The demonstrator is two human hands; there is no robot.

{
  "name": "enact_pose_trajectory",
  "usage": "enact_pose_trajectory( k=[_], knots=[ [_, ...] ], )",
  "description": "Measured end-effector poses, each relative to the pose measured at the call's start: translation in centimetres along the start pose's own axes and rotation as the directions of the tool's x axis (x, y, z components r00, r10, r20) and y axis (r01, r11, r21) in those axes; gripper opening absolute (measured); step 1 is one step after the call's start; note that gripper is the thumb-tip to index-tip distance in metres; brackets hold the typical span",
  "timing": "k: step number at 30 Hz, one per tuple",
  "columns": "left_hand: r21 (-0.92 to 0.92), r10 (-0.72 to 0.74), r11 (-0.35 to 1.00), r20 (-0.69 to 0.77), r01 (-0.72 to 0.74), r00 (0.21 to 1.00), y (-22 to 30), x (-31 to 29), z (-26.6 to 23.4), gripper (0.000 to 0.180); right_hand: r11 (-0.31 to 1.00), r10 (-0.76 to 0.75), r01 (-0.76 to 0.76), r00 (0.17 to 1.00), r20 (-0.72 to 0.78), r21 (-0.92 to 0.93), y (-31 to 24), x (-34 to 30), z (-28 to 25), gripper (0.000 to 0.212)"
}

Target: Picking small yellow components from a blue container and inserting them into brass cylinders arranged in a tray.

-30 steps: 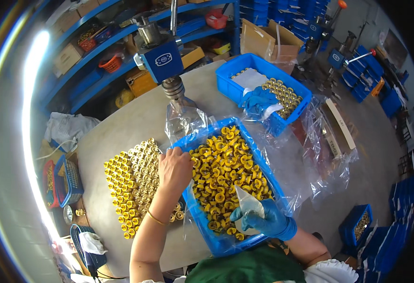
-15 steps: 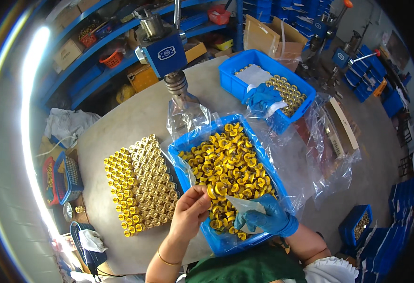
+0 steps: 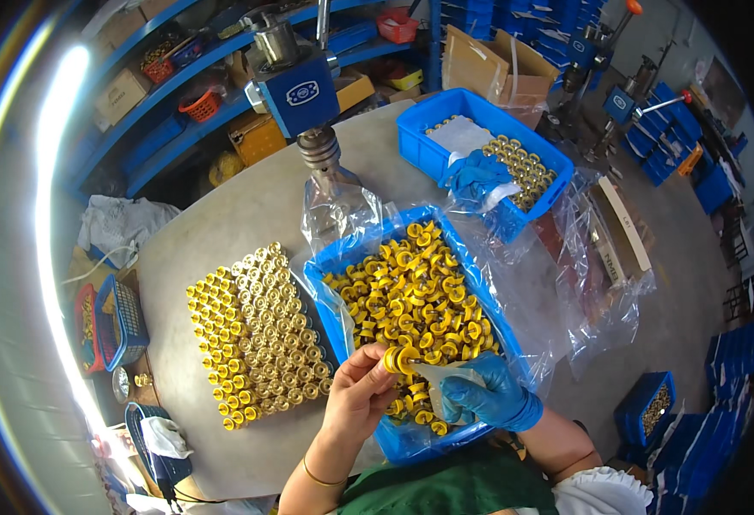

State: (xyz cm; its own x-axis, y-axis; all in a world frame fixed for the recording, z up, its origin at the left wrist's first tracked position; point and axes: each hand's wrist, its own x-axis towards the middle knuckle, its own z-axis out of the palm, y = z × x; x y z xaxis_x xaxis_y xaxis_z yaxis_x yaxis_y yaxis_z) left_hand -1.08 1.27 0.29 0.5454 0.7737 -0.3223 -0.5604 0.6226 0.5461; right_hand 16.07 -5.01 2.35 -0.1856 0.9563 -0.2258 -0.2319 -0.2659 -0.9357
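My bare left hand (image 3: 355, 396) pinches a yellow flanged part (image 3: 400, 359) between thumb and fingers, above the near side of a blue bin (image 3: 318, 283). My blue-gloved right hand (image 3: 499, 399) is closed on a whitish, translucent sheet (image 3: 446, 374). The sheet's pointed end reaches to the part; whether it touches or wraps it I cannot tell. Under both hands the bin, lined with clear plastic, is heaped with loose yellow flanged parts (image 3: 411, 287). Left of it on the table stand close rows of brass-coloured round parts (image 3: 276, 330), with yellow-topped ones (image 3: 221, 330) along their left side.
A blue press (image 3: 301, 99) with a plastic-wrapped lower end stands beyond the bin. Back right, a second blue bin (image 3: 420, 154) holds brass parts, a blue glove (image 3: 478, 174) and white cloth. Crumpled clear plastic (image 3: 596, 283) covers the table's right. Baskets (image 3: 128, 322) stand at left.
My left hand has moved slightly right with the yellow part, bringing it against or close to the sheet's tip. My right hand has barely moved.
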Motion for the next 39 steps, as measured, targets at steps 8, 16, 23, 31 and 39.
enact_pose_trajectory(
  k=[8, 16, 23, 31, 39],
  knots=[
    [-0.009, -0.032, 0.999, -0.032, 0.031, 0.999, -0.3, 0.1, -0.3, 0.005, 1.0, -0.001, 0.002, 0.999, 0.036, -0.013, -0.1, 0.0, 0.0, 0.028],
    [-0.065, -0.062, 0.996, -0.035, 0.06, 0.997, -0.2, 0.2, -0.3, 0.005, 0.999, -0.027, 0.028, 0.999, 0.021, -0.037, 0.2, 0.0, -0.1, 0.029],
    [-0.047, -0.105, 0.993, 0.004, 0.105, 0.994, -0.1, 0.3, -0.6, 0.006, 1.0, -0.011, 0.011, 1.0, 0.028, -0.004, 0.8, 0.0, -0.6, 0.026],
    [0.588, 0.275, 0.75, 0.139, -0.303, 0.951, 1.0, 0.6, -0.6, 0.007, 0.988, -0.157, 0.156, 0.971, -0.178, -0.018, 0.2, 0.9, 0.4, 0.038],
    [0.668, 0.453, 0.578, 0.216, -0.469, 0.865, 0.0, -0.2, 1.1, 0.023, 0.985, -0.104, 0.096, 0.993, -0.053, -0.14, -0.5, 1.4, 0.3, 0.041]
  ],
)
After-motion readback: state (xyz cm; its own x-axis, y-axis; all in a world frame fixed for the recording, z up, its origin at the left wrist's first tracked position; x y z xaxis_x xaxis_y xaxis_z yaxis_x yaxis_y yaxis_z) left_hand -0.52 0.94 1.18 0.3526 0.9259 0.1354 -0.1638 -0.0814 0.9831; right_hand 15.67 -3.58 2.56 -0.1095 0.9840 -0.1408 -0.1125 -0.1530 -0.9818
